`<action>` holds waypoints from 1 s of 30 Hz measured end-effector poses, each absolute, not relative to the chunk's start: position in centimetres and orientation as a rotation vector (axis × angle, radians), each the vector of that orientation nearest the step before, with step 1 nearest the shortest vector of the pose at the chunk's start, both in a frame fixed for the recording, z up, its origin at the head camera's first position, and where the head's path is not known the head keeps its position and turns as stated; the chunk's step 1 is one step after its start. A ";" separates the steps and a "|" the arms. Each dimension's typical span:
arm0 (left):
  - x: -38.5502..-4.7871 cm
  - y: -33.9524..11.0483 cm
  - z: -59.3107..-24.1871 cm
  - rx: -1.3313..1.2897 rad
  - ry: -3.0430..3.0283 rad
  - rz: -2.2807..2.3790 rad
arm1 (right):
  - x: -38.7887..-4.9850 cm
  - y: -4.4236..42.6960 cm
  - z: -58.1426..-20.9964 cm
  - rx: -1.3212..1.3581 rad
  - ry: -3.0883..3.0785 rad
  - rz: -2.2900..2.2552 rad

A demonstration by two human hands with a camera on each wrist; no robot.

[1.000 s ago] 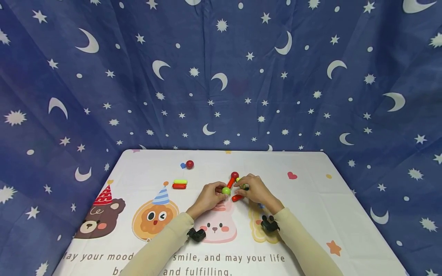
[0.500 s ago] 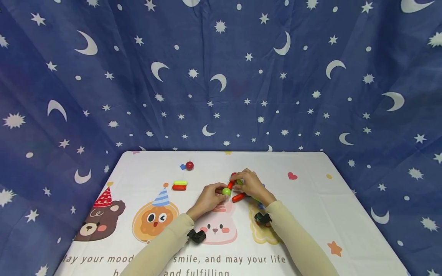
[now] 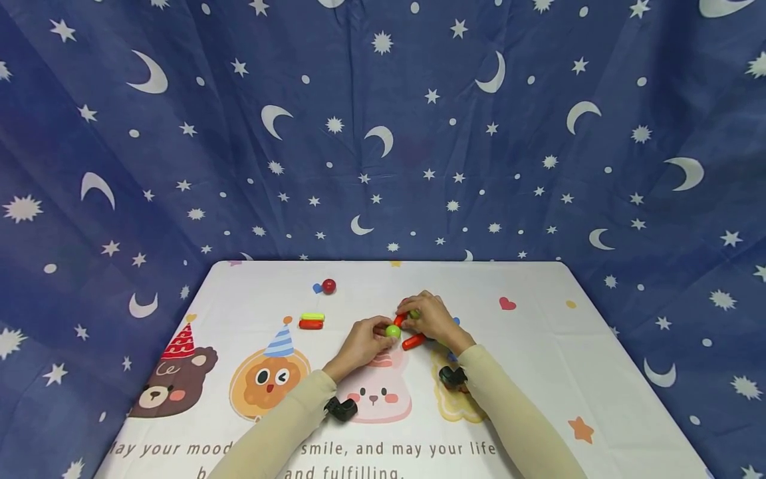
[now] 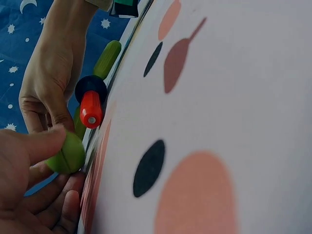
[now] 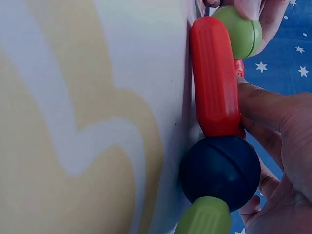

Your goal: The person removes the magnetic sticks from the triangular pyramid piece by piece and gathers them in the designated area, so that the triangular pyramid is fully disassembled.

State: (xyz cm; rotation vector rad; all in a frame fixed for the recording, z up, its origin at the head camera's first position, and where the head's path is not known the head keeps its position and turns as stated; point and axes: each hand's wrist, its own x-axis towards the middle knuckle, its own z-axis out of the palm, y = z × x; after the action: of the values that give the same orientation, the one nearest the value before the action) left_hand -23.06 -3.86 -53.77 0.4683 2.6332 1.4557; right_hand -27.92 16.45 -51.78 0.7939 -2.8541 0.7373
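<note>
My left hand pinches a green ball between thumb and fingers. Just right of it, my right hand bends over the joined toy pieces and grips a green rod, mostly covered by its fingers. One red rod runs from the green ball toward the right fingertips. Another red rod lies nearer me; in the right wrist view it joins a dark blue ball, from which a second green rod extends. A red ball behind the right fingers is almost wholly hidden.
A loose red ball sits at the back left of the white printed tablecloth. In front of it, a yellow-green rod and a red rod lie side by side. A blue star-patterned curtain surrounds the table.
My right hand has shifted slightly left and away from me, closing over the green rod and covering the red ball. The left hand stays in place, holding the green ball.
</note>
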 end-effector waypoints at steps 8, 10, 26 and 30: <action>-22.3 -4.3 -52.9 0.485 2.602 1.483 | -28.0 16.5 -52.0 0.734 -2.887 0.757; -22.3 -4.7 -52.8 0.488 2.604 1.504 | -28.0 16.5 -51.9 0.726 -2.880 0.777; -22.3 -7.8 -52.0 0.459 2.752 1.533 | -28.1 16.8 -51.8 0.413 -2.840 0.948; -22.1 -8.3 -52.0 0.440 2.766 1.517 | -27.9 16.9 -51.8 0.279 -2.881 0.965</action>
State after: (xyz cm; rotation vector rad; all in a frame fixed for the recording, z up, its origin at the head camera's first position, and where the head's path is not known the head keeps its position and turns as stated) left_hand -22.10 -8.34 -51.96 0.4397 2.7661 1.5172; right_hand -27.91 16.89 -51.80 0.2790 -2.8813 0.9650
